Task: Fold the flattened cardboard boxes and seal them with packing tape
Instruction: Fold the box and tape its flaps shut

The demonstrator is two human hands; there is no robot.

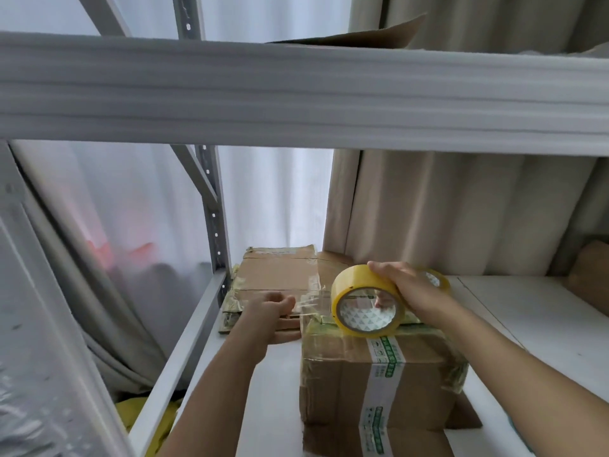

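**Tape drawn across a box on a white shelf**

White metal shelving stands before pale curtains, its lower shelf carrying the work. On it sits a folded cardboard box, banded with green-printed white tape. The right hand curls its grip round a yellow tape roll standing on edge on the box's top far edge. A clear tape strip runs left from the roll to the left hand, whose thumb and fingers pinch its end. Behind lie flattened cardboard boxes against the shelf's back left corner. More cardboard rests on the shelf above.
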